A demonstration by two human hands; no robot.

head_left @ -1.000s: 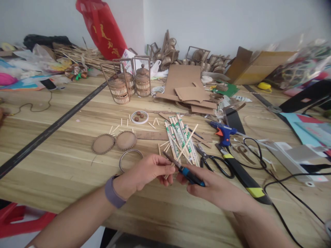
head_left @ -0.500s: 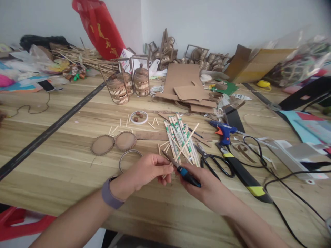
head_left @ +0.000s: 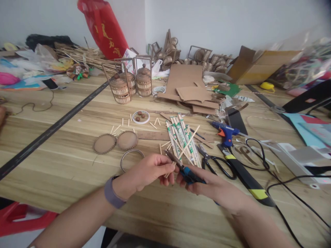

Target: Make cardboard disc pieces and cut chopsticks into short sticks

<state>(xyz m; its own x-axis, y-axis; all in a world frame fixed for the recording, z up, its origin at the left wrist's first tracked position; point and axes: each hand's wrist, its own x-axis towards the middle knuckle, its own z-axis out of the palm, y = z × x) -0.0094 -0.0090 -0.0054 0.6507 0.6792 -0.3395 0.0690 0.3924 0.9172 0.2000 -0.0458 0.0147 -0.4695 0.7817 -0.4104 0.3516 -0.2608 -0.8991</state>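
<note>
Short sticks (head_left: 169, 172) are in the L hand (head_left: 150, 170), over the front part of the bench (head_left: 160, 213); thumb & fingers pinch them, so the no. of sticks is hard to tell. R hand (head_left: 210, 187) has its fingers wrapped round a blue/blk cutting tool (head_left: 188, 173), blades right by the sticks; palm hides most of the grips, so can't tell how far they're squeezed. Forearms cut off at bottom of view. Plain wood runs from hands to front edge & out L. R side's tighter: utility knife (head_left: 244, 175), then scissors (head_left: 222, 160). Ring (head_left: 132, 151) is part-hidden by L hand. Beyond: two cardboard discs (head_left: 104, 143), pile of wrapped chopsticks (head_left: 181, 133), glue gun (head_left: 227, 133). At back, lidded baskets (head_left: 120, 90) & cardboard (head_left: 184, 77); stuff (head_left: 306, 63) in far-R corner blurred, unclear.
</note>
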